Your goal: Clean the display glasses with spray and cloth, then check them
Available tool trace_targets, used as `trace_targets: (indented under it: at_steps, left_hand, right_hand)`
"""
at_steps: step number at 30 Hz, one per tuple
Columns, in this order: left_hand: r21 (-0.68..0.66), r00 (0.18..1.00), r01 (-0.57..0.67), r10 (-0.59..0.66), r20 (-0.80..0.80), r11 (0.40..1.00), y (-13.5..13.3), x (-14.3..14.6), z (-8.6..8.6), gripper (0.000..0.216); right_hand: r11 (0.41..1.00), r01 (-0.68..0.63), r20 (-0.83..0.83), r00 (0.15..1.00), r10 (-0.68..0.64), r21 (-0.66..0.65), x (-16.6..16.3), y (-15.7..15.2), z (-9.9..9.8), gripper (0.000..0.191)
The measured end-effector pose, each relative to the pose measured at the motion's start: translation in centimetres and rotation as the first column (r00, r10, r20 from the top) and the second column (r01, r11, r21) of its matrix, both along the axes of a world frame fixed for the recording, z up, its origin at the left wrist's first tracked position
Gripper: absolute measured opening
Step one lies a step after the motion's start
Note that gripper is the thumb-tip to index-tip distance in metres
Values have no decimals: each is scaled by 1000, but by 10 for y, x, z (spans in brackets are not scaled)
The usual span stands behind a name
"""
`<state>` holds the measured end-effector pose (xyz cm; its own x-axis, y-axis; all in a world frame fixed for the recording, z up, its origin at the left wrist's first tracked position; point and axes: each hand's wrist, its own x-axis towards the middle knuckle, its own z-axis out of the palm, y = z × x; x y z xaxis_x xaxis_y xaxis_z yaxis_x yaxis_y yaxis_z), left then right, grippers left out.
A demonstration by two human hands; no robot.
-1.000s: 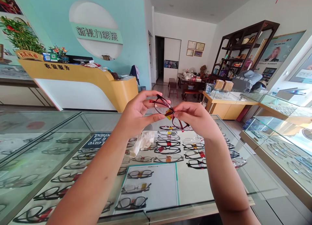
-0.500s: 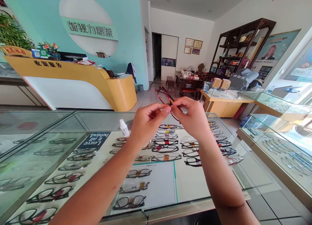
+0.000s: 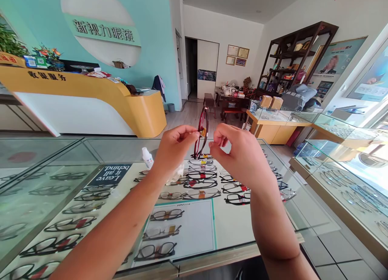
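Observation:
My left hand (image 3: 173, 149) is closed, pinching a pair of dark red glasses (image 3: 202, 131) by one side; they hang upright and edge-on above the glass display counter (image 3: 91, 150). A small yellow tag sits on the frame. My right hand (image 3: 241, 155) hovers just right of the glasses with its fingers curled together, not touching them and holding nothing. Below my left hand a white cloth (image 3: 177, 175) lies on the counter, with a small white dropper bottle (image 3: 147, 157) beside it.
Several eyeglass frames lie in rows under the glass, some on a white mat (image 3: 194, 231), beside a dark sign (image 3: 104, 175). A yellow reception desk (image 3: 100, 92) stands at the back left. More glass cases (image 3: 342, 150) run along the right, with a dark shelf (image 3: 291, 57) behind.
My right hand has let go of the red glasses and pulled slightly right. My left hand now holds them alone, turned upright and edge-on. The view shifted right.

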<state>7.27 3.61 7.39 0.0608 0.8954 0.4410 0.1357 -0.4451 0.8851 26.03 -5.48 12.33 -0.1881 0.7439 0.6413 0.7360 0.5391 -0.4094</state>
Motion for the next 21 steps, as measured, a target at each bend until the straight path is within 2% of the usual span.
trace_targets:
  at_steps: [3,7,10,12,14,17,21]
  left_hand:
    - [49,979,75,-64,-196,996,3,3,-9,25]
    - [85,853,128,-66,-518,988,12,19,-27,23]
    - [49,738,147,-77,-671,988,27,44,-41,24]
    - [25,650,161,-87,-755,987,41,66,-51,25]
    - [-26,528,173,-115,-841,985,57,90,-60,26]
    - [-82,440,194,-161,-883,978,79,121,-75,25]
    - [-130,343,211,-198,-918,969,99,149,-95,26]
  right_hand:
    - [998,-43,-21,999,42,-36,10,-10,7,22]
    - [998,-49,-145,989,43,-35,36,-1,1,24]
    - [997,-49,-216,976,34,-64,71,17,-24,23]
    - [989,-113,-305,949,78,-100,98,29,-50,20]
    - [969,-199,-431,895,118,-147,122,40,-78,19]
    - [946,-251,-625,778,72,-204,150,55,-112,21]
    - [938,-277,-716,696,44,-211,169,69,-132,16]
